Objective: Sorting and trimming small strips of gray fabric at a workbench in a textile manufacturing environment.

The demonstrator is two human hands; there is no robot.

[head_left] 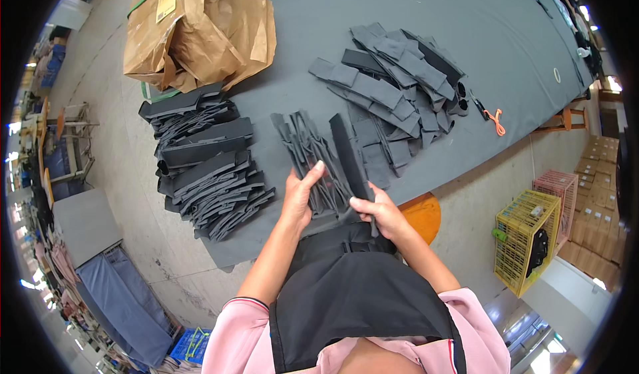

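Note:
My left hand (301,191) is closed round a bundle of dark grey folded fabric strips (311,141), its thumb laid over them. In my right hand (382,209) is a single dark grey fabric strip (347,151), pinched near its lower end and held upright just right of the bundle. Beyond it lies a loose heap of similar fabric strips (399,74), criss-crossed on the table. To the left of my hands stand neat stacks of folded strips (206,154), packed in rows along the table's edge.
A crumpled brown paper bag (200,31) sits at the far left of the grey-covered table (313,7). Small scissors with orange handles (492,117) lie right of the heap. An orange stool (423,217) is under the near edge; a yellow crate (526,241) stands at the right.

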